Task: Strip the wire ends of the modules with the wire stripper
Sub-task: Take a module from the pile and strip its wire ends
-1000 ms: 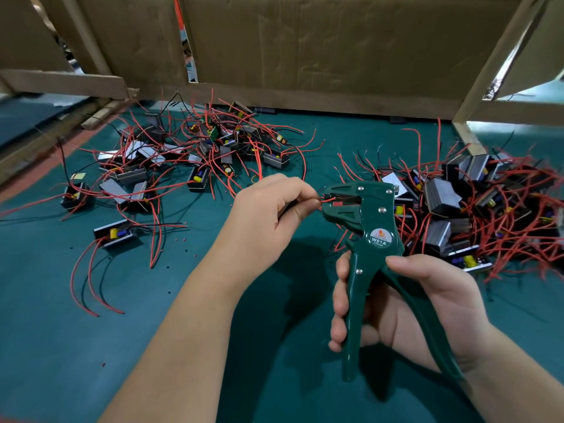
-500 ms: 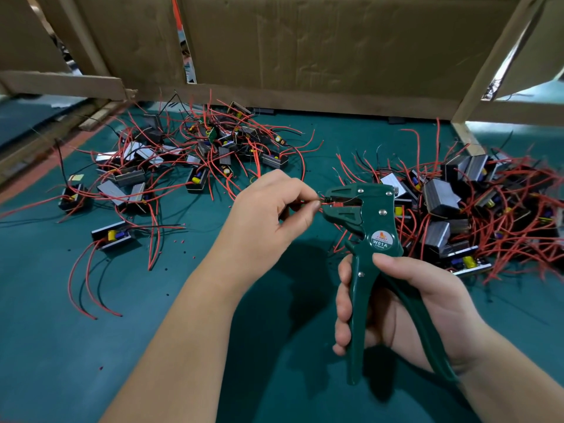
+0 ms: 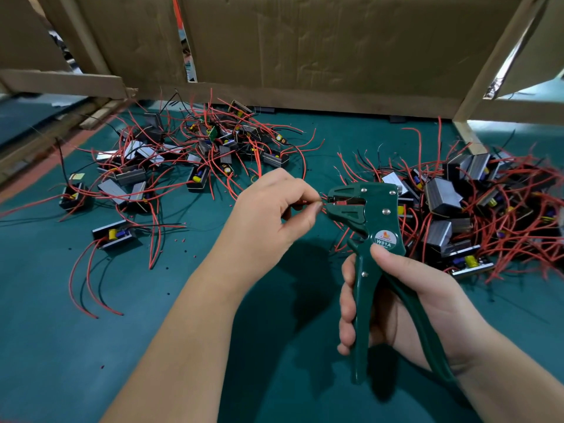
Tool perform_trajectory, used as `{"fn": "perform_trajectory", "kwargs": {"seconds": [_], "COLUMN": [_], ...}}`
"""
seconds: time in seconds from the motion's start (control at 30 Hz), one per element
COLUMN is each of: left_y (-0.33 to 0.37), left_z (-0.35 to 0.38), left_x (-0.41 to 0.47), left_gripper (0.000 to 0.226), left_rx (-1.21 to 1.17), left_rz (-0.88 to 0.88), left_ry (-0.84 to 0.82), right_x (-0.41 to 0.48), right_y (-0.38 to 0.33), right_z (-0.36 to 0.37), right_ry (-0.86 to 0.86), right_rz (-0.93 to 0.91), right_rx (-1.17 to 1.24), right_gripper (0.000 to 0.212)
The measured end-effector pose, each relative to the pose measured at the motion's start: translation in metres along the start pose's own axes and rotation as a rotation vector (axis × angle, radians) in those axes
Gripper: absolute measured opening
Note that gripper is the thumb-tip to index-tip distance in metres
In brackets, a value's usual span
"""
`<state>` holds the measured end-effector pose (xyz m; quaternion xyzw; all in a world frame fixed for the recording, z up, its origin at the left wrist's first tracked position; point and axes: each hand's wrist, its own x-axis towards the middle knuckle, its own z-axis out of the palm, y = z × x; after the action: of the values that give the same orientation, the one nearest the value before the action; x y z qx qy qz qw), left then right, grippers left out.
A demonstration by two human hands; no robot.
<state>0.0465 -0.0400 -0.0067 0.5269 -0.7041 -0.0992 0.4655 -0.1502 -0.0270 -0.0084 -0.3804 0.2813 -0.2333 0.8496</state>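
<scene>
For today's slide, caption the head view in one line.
Left hand feeds a red wire into the green wire stripper gripped by the right hand.

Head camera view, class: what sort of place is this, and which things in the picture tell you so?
Most likely a small electronics assembly workbench. Two heaps of modules with red wires lie on a green mat, the right hand holds a green wire stripper, and cardboard panels wall off the station.

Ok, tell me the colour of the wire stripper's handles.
Dark green, like the whole wire stripper, held in the right hand; head view.
</scene>
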Motion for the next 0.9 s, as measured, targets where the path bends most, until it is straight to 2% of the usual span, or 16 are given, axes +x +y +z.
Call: {"fn": "perform_trajectory", "kwargs": {"seconds": [0.2, 0.33, 0.43, 0.53, 0.7, 0.8, 0.9], "left_y": [-0.001, 0.000, 0.006, 0.010, 0.012, 0.022, 0.023], "left_z": [0.001, 0.010, 0.017, 0.016, 0.017, 0.019, 0.018], "left_x": [-0.001, -0.004, -0.007, -0.003, 0.001, 0.003, 0.009], "left_gripper": [0.008, 0.022, 0.022, 0.021, 0.021, 0.022, 0.048], "left_rx": [0.050, -0.042, -0.205, -0.424, -0.755, -1.005, -1.075], "left_rz": [0.009, -0.138, -0.241, -0.355, -0.557, -0.613, -0.632], "left_ry": [-0.022, -0.159, -0.158, -0.088, -0.046, -0.081, -0.039], "right_x": [0.001, 0.007, 0.007, 0.005, 0.005, 0.004, 0.004], "right_y": [0.006, 0.007, 0.003, 0.000, 0.005, 0.008, 0.008], "right_z": [0.006, 0.008, 0.006, 0.003, 0.007, 0.009, 0.009], "right_ry": [0.150, 0.258, 0.196, 0.126, -0.064, -0.115, -0.066], "right_rz": [-0.032, -0.103, -0.186, -0.228, -0.120, -0.092, -0.200], "right_rx": [-0.007, 0.046, 0.181, 0.193, 0.128, 0.074, 0.105], "right_gripper": [0.045, 0.043, 0.041, 0.044, 0.070, 0.067, 0.064]}}
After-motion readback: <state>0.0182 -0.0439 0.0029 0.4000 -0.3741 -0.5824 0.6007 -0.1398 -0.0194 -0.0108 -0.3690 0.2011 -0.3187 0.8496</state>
